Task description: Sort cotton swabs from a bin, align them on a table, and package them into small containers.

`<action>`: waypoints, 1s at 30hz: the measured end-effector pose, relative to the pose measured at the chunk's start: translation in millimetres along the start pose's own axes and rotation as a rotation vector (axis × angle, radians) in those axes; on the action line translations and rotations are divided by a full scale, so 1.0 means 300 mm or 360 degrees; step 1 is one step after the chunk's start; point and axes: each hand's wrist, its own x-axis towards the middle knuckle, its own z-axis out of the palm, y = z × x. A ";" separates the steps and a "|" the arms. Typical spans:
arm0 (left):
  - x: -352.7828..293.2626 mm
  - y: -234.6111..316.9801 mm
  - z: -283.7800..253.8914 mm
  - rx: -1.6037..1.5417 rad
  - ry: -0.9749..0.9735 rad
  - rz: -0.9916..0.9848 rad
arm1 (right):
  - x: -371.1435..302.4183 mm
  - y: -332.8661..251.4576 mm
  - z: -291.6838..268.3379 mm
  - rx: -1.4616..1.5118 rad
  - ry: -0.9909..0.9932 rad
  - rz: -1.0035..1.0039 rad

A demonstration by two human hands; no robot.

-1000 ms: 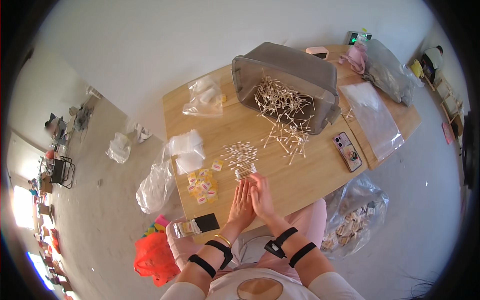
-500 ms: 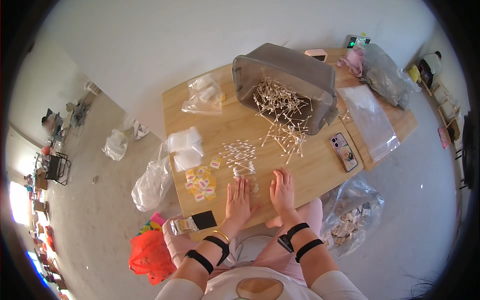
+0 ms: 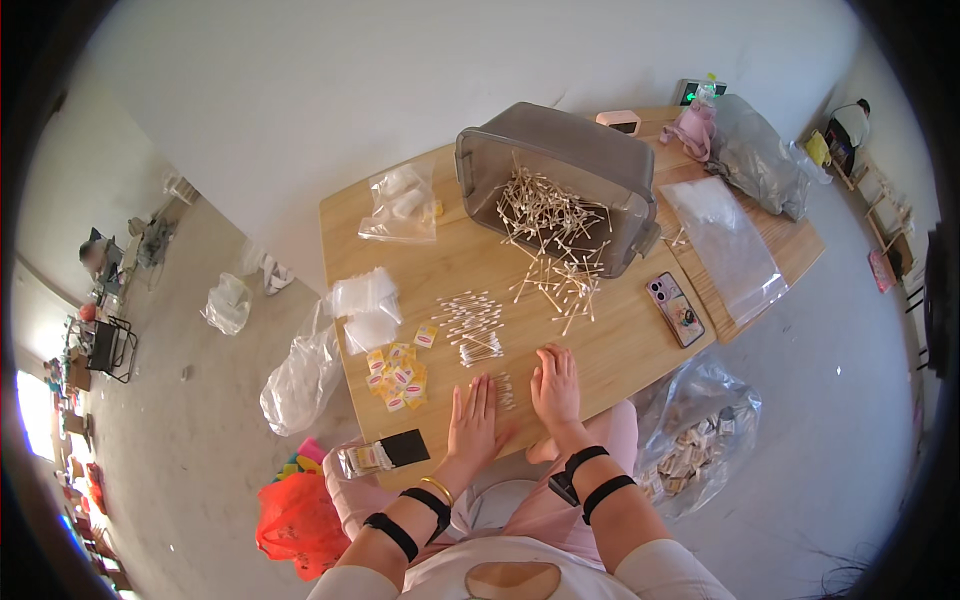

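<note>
My left hand (image 3: pixel 472 420) lies flat near the table's front edge, fingers stretched out and holding nothing. Just beyond its fingertips is a small, neat row of cotton swabs (image 3: pixel 481 350). A looser spread of cotton swabs (image 3: pixel 470 315) lies farther back. My right hand (image 3: pixel 556 386) rests on the table to the right, its fingers extended and slightly bent, with nothing seen in it. Between the two hands sits a thin line of cotton swabs (image 3: pixel 506 392). A grey plastic bin (image 3: pixel 560 130) on its side spills a heap of cotton swabs (image 3: pixel 550 205) toward me.
Left on the table are yellow-and-white packets (image 3: pixel 397 377), clear plastic bags (image 3: pixel 365 308) and a black card (image 3: pixel 405 447). A phone (image 3: pixel 675 310) and a flat clear bag (image 3: pixel 725 245) lie right. A bag of small pieces (image 3: pixel 700 440) hangs beside the table; a red bag (image 3: pixel 300 525) sits lower left.
My left hand has drawn back slightly toward me, leaving a gap to the neat row of swabs. My right hand has hardly moved. The whole view has shifted a little.
</note>
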 end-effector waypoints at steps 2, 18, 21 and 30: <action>-0.003 -0.002 -0.004 -0.0028 0.0010 -0.0007 | 0.003 -0.009 -0.003 0.0020 0.0021 -0.0015; 0.019 0.004 0.039 0.0027 -0.0034 -0.0017 | 0.004 -0.005 0.006 -0.0063 -0.0025 0.0002; 0.011 0.020 0.029 0.0106 -0.0031 -0.0014 | 0.001 0.001 0.005 -0.0058 -0.0037 0.0008; 0.057 0.010 0.029 0.0182 0.0018 -0.0106 | 0.004 -0.005 0.007 -0.0114 -0.0049 0.0004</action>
